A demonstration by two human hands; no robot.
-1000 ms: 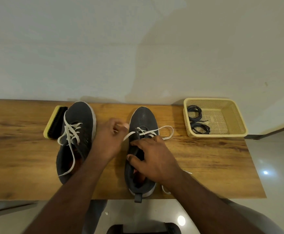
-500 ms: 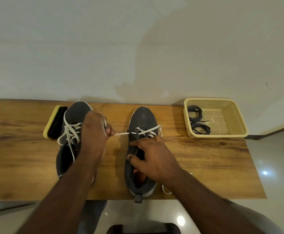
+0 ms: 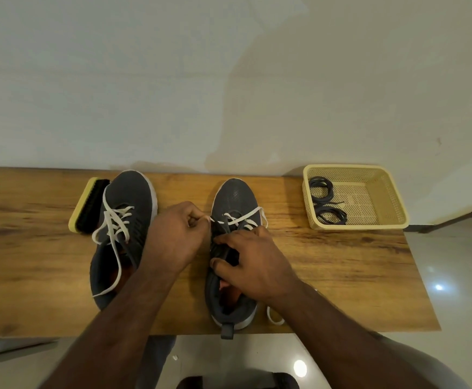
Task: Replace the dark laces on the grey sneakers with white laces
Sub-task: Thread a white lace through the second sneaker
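- Pinching the tip of the white lace (image 3: 240, 219) between thumb and curled fingers, my left hand (image 3: 176, 234) sits just left of the right-side sneaker (image 3: 236, 197), close against its eyelets.
- My right hand (image 3: 253, 261) rests on that sneaker's tongue and opening, fingers bent and pressing down on the upper; I cannot tell whether they grip anything beneath.
- That lace crosses the upper eyelets near the toe, and its other end trails onto the worktop (image 3: 341, 262) by the heel.
- Compared with half a second ago, my left hand has come back in from over the left-side sneaker (image 3: 129, 192) to beside the eyelets, and the lace span between hand and shoe is now very short.
- My right hand has kept its place.
- The left-side sneaker already carries white lacing, loose ends hanging down.
- Dark laces (image 3: 324, 202) lie coiled in the yellow basket (image 3: 386, 192) at the far right; a brush (image 3: 88, 206) lies beside the left-side sneaker.
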